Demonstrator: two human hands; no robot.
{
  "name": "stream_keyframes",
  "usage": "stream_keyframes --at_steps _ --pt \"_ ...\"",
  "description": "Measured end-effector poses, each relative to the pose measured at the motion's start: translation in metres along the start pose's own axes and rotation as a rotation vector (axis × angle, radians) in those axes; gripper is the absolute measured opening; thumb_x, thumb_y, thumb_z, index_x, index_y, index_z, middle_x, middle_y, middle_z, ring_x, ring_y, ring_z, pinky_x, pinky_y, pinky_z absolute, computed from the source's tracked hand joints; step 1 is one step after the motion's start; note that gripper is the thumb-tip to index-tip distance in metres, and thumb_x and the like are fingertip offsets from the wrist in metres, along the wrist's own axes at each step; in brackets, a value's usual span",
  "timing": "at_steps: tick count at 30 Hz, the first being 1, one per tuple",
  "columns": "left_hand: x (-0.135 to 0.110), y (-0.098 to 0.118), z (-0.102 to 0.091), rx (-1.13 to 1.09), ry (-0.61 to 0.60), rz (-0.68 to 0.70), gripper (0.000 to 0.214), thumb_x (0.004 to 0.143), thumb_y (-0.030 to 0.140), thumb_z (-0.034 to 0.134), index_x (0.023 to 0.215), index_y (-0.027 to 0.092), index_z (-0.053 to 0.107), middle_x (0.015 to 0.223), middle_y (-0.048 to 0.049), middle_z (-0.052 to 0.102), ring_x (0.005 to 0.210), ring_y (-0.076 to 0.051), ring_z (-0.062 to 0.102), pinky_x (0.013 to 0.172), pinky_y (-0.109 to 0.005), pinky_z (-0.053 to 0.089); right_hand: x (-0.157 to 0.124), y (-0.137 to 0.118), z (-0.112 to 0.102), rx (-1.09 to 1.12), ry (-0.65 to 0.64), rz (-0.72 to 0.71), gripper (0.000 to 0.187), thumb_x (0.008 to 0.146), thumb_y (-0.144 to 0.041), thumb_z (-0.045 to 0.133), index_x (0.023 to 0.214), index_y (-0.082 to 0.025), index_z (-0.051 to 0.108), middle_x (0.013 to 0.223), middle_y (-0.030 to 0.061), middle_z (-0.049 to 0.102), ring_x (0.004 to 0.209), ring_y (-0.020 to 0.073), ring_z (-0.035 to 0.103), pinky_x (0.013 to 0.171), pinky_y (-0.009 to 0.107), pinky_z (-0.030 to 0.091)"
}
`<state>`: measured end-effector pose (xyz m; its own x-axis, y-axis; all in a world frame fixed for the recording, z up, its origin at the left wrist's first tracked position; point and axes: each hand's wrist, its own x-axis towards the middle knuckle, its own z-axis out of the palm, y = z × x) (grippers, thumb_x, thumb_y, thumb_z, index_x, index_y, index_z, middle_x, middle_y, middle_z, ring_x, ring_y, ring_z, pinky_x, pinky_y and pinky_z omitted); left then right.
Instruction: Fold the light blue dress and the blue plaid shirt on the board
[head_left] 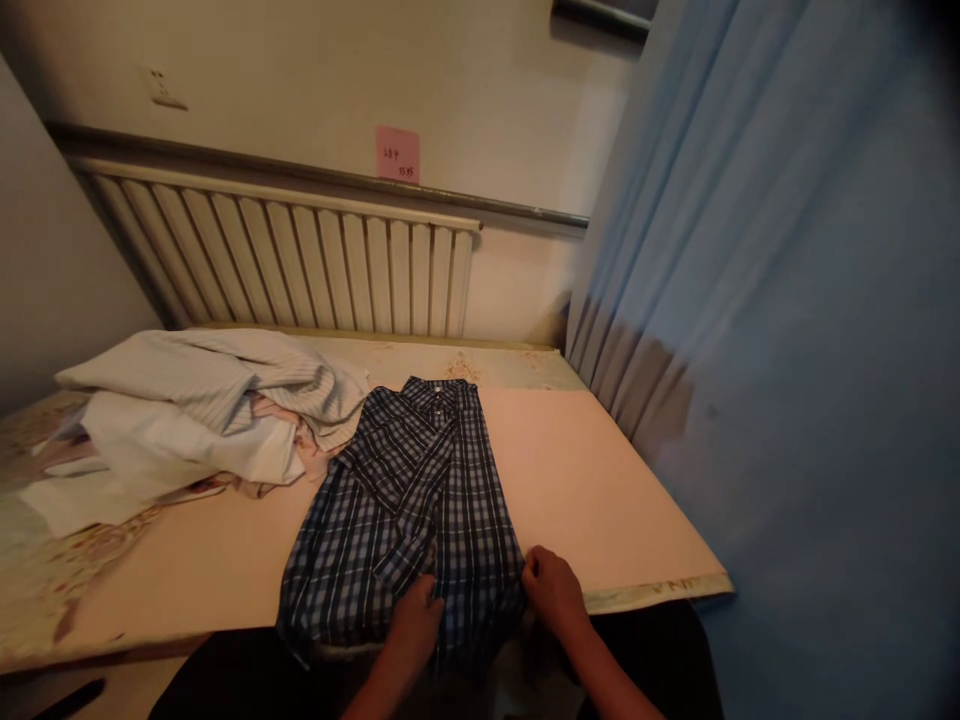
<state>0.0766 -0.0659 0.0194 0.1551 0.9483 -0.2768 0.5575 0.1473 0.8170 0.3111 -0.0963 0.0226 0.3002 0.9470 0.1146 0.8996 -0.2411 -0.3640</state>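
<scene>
A dark blue plaid shirt (397, 500) lies on the table with its collar at the far end. Its right side is straight, one sleeve is folded across the front, and the hem hangs over the near edge. My left hand (416, 615) is closed on the fabric near the hem, beside the cuff of that sleeve; its fingertips are partly hidden. At the shirt's lower right edge, my right hand (555, 592) pinches the cloth between thumb and fingers.
A heap of pale clothes (202, 400) sits on the left of the table (592, 470). Behind stands a white radiator (322, 260), with a pink note (397, 154) on the wall above. A blue curtain (787, 330) hangs along the right side.
</scene>
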Motion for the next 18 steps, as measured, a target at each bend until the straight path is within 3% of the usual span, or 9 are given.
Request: stream_keyframes --at_steps 4,8,12,16,18 --pt "0.002 -0.009 0.01 0.005 -0.081 0.018 0.02 0.073 0.009 0.044 0.08 0.018 0.06 0.084 -0.0029 0.068 0.086 -0.019 0.063 0.081 -0.026 0.044 0.01 0.004 0.001 0.009 0.077 -0.067 0.021 0.089 -0.019 0.043 0.081 -0.02 0.062 0.082 0.0056 0.068 0.078 0.0195 0.064 0.069 0.028 0.045" --pt "0.002 -0.015 0.014 0.011 -0.086 0.044 0.024 0.075 0.01 0.042 0.087 0.017 0.062 0.093 -0.0052 0.07 0.093 -0.02 0.064 0.085 -0.027 0.044 0.034 -0.01 0.012 0.052 0.196 -0.253 0.036 0.091 -0.027 0.045 0.124 -0.014 0.056 0.125 0.0146 0.062 0.115 0.025 0.058 0.097 0.038 0.046" --pt "-0.004 -0.021 0.012 0.111 -0.064 0.034 0.023 0.076 0.011 0.04 0.084 0.017 0.061 0.088 -0.0061 0.07 0.088 -0.019 0.065 0.081 -0.027 0.044 0.049 -0.027 0.032 -0.011 0.127 -0.456 0.052 0.087 -0.027 0.053 0.137 -0.014 0.046 0.147 0.0147 0.043 0.137 0.0283 0.037 0.111 0.048 0.035" --pt "-0.017 -0.033 0.004 0.148 -0.058 0.059 0.022 0.08 0.016 0.038 0.083 0.019 0.06 0.081 -0.0038 0.069 0.082 -0.019 0.066 0.077 -0.028 0.046 0.047 -0.03 0.045 -0.08 0.044 -0.519 0.054 0.087 -0.028 0.056 0.139 -0.015 0.045 0.151 0.0123 0.038 0.142 0.0283 0.029 0.115 0.052 0.028" --pt "-0.023 -0.042 -0.009 0.138 0.026 0.093 0.025 0.085 0.024 0.036 0.088 0.021 0.061 0.083 -0.0038 0.069 0.083 -0.02 0.066 0.078 -0.03 0.048 0.046 -0.027 0.047 -0.102 0.034 -0.529 0.056 0.087 -0.03 0.056 0.14 -0.015 0.044 0.152 0.0117 0.036 0.142 0.0278 0.027 0.116 0.052 0.027"
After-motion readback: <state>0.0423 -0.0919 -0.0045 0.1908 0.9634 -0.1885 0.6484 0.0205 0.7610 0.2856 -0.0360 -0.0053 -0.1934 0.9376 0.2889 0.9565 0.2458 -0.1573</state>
